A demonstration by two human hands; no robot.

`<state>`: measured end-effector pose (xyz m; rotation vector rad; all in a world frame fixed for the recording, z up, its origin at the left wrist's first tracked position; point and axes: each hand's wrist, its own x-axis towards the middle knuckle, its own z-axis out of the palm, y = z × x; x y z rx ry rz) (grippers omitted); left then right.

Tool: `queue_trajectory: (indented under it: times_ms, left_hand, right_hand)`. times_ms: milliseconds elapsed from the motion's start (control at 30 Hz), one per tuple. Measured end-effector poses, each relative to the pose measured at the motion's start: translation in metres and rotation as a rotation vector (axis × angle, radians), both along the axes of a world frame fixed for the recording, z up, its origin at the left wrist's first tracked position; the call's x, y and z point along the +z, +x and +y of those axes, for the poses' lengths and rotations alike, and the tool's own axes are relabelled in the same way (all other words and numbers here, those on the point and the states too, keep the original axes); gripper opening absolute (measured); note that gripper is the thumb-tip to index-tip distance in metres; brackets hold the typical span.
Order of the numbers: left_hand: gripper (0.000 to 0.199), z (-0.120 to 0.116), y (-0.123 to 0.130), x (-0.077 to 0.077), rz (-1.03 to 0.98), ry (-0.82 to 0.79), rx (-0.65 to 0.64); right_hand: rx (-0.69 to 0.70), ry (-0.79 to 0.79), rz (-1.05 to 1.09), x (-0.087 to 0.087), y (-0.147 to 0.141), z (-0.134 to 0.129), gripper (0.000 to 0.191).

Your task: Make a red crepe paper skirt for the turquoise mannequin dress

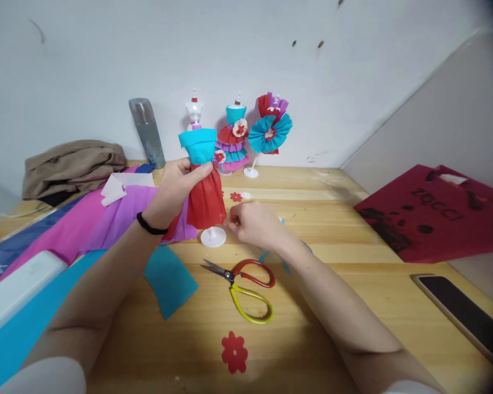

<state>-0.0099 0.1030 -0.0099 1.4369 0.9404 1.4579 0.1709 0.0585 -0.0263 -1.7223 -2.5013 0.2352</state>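
A small dress-form mannequin point(194, 112) stands on a round white base point(213, 237). It wears a turquoise crepe-paper top point(199, 143) and a gathered red crepe-paper skirt point(205, 200). My left hand point(176, 189) is closed around the dress at the waist, thumb across the front. At the skirt's lower right edge, my right hand point(252, 223) has its fingers curled in a pinch on the hem. Scissors point(230, 276) with one red and one yellow handle lie open on the table below, beside a turquoise paper piece point(170, 282). A red paper flower point(234, 353) lies nearest me.
Behind stand two more dressed mannequins point(232, 137) point(270, 131) and a grey bottle point(148, 131). Pink and purple paper sheets point(119, 210), a white box-like object point(24, 290) and brown cloth point(74, 167) lie left. A red bag point(439, 213) and a phone point(464, 314) are right.
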Motion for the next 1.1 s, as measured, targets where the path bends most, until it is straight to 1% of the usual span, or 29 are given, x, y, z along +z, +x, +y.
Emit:
queue_trajectory:
  times_ms: [67,133,300,467,633,733,833,900,967,1100]
  left_hand:
    - [0.034,0.002,-0.001,0.0,0.014,-0.008,0.016]
    - [0.035,0.003,-0.002,0.0,0.027,-0.013,0.021]
    - [0.036,0.001,-0.001,-0.001,0.051,-0.008,-0.026]
    - [0.037,-0.003,0.001,-0.001,0.092,-0.008,-0.053]
    - [0.037,-0.003,0.001,-0.001,0.083,-0.011,-0.073]
    - [0.033,-0.002,0.0,-0.002,0.068,-0.016,-0.145]
    - [0.032,-0.002,-0.003,-0.002,0.051,-0.029,-0.283]
    - [0.033,-0.001,-0.004,-0.003,0.035,-0.026,-0.365]
    - [0.036,0.002,-0.006,-0.006,0.029,-0.022,-0.415]
    - [0.039,0.012,-0.009,-0.016,0.037,-0.003,-0.448]
  right_hand:
    - [-0.003,-0.005,0.014,0.002,0.004,0.002,0.025]
    - [-0.012,0.025,0.054,0.002,0.008,0.004,0.023]
    - [-0.05,0.078,0.219,-0.001,0.012,0.01,0.019]
    - [0.017,0.053,0.443,-0.004,0.011,0.011,0.016]
    - [0.033,0.086,0.43,-0.007,0.012,0.014,0.019]
    - [0.009,0.106,0.473,-0.008,0.015,0.018,0.018]
    - [-0.002,0.129,0.658,-0.01,0.018,0.022,0.014]
    - [0.037,0.133,0.815,-0.011,0.019,0.025,0.021]
    - [0.099,0.097,0.935,-0.011,0.02,0.026,0.029]
    - [0.185,-0.002,1.056,-0.013,0.018,0.025,0.046]
